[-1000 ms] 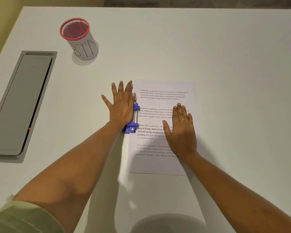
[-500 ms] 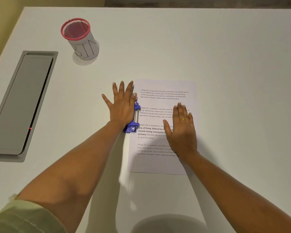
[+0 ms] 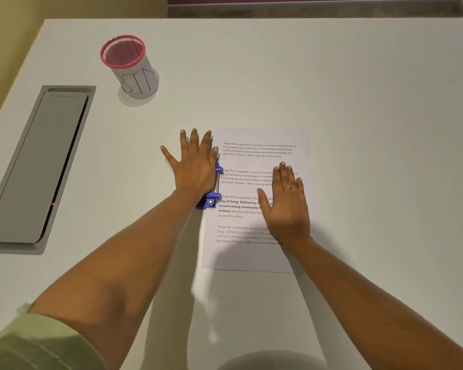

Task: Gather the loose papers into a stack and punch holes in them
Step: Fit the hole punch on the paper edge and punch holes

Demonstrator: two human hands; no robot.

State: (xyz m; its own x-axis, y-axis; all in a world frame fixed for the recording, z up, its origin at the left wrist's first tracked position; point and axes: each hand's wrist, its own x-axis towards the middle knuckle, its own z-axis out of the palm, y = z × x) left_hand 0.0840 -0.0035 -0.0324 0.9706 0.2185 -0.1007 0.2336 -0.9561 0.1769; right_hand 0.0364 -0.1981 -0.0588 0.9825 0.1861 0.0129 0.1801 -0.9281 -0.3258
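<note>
Clearly the punching turns on the left edge of the paper stack (image 3: 254, 252), where the blue hole punch (image 3: 211, 200) sits, its long axis running along that edge. Flat and spread, the left hand (image 3: 195, 166) presses down on the punch, while the right hand (image 3: 288, 206), also open, pins the sheets to the table (image 3: 358, 102).
</note>
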